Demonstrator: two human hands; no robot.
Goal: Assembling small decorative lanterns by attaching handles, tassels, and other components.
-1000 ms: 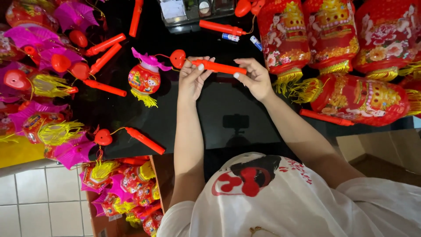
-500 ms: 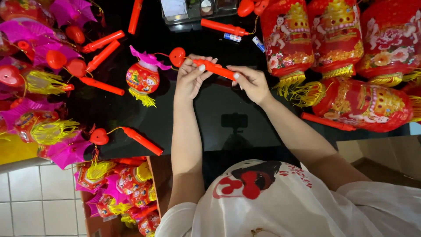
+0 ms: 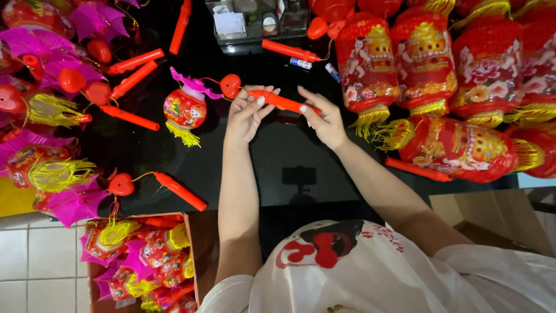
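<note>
You hold one red stick (image 3: 284,102) between both hands over the black table (image 3: 278,156). Your left hand (image 3: 246,113) grips its left end with fingers curled round it, and your right hand (image 3: 324,119) pinches its right end between thumb and fingertips. The stick lies slightly tilted, its left end higher.

Just left of the stick, a red heart-shaped piece (image 3: 230,86) sits at its tip, joined by a thin wire to one small round lantern (image 3: 185,109) with a pink top and a yellow tassel.

Further left of the stick lie three more loose red sticks (image 3: 136,61) in a loose fan. Below and to the left of the stick, near the table's edge, one more lies with its own red heart (image 3: 121,184). Above the stick lies another, next to a clear plastic box (image 3: 255,20).

Right of the stick, you can count at least four large red lanterns (image 3: 370,66) with gold fringes, crowded together. Below the table's edge, a cardboard box (image 3: 139,264) holds a heap of small lanterns, too tangled to count.
</note>
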